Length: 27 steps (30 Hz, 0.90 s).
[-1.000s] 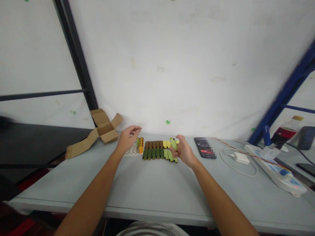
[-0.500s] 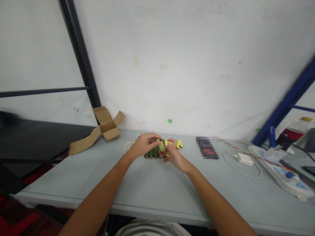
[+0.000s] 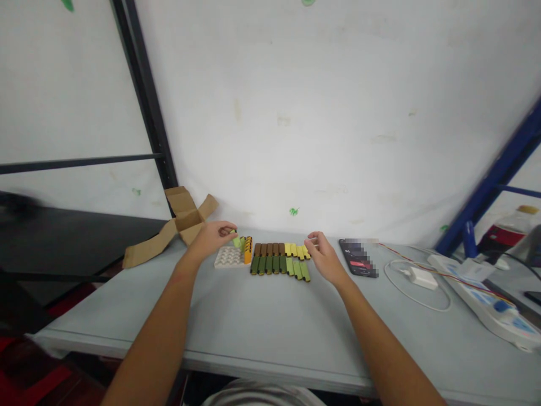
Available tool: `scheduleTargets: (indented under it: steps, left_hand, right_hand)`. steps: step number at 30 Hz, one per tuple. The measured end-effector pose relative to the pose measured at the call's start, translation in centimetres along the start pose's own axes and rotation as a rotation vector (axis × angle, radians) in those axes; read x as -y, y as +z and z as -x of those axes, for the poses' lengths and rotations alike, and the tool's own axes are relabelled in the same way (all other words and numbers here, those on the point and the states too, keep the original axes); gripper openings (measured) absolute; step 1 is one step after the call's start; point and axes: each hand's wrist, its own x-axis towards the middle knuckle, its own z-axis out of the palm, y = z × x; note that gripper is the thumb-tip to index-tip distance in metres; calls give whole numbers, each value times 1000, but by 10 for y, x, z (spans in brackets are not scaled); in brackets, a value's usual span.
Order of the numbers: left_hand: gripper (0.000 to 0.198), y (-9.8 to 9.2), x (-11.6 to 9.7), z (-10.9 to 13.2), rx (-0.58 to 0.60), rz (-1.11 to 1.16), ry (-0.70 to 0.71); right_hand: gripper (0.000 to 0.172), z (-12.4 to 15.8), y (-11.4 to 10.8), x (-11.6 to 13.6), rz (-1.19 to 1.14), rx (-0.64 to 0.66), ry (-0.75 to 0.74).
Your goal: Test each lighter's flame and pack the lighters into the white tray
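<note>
My left hand (image 3: 213, 238) pinches a small light-green cylinder (image 3: 236, 241) over the white bumpy tray (image 3: 228, 257). Orange pieces (image 3: 248, 251) fill the tray's right edge, with light green just beside them, partly hidden by my fingers. My right hand (image 3: 322, 254) is raised beside the yellow cylinders (image 3: 291, 249), fingers loosely bent and apart, with nothing visible in it. Left of the yellow ones lies a row of brown cylinders (image 3: 269, 248). Dark-green cylinders (image 3: 268, 265) lie in front of these, and several light-green cylinders (image 3: 298, 269) continue that row to the right.
An unfolded cardboard box (image 3: 188, 220) lies behind my left hand. To the right are a phone (image 3: 353, 254), a white adapter with its cable (image 3: 422, 277) and a power strip (image 3: 486, 307). A bottle (image 3: 507, 231) stands far right. The wall rises behind the table (image 3: 262, 321).
My hands were together over the rows with a light-green cylinder between them. My left hand has carried it left to the tray, while the right has drawn away to the right.
</note>
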Motion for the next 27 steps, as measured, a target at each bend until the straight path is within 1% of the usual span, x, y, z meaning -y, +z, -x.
scheduleTargets:
  steps: [3, 6, 9, 12, 15, 20, 27]
  left_hand:
    - [32, 8, 0, -1, 135, -7, -14]
    - [29, 12, -3, -1, 188, -47, -29]
    - [26, 14, -6, 0, 179, -61, -28]
    - [22, 14, -7, 0, 155, -34, -26]
    - [20, 17, -5, 0, 157, -5, -35]
    - [22, 22, 0, -1, 148, 16, -46]
    - [18, 17, -4, 0, 183, -14, -46]
  right_hand:
    - [25, -1, -4, -2, 114, 32, 27]
    - [19, -2, -5, -5, 217, 65, 49]
    - [17, -3, -4, -6, 262, 94, 48]
    - [15, -2, -4, -5, 293, 95, 46]
    - [14, -1, -4, -6, 331, 109, 47]
    - [14, 0, -3, -9, 368, 175, 32]
    - [14, -1, -5, -9, 381, 192, 48]
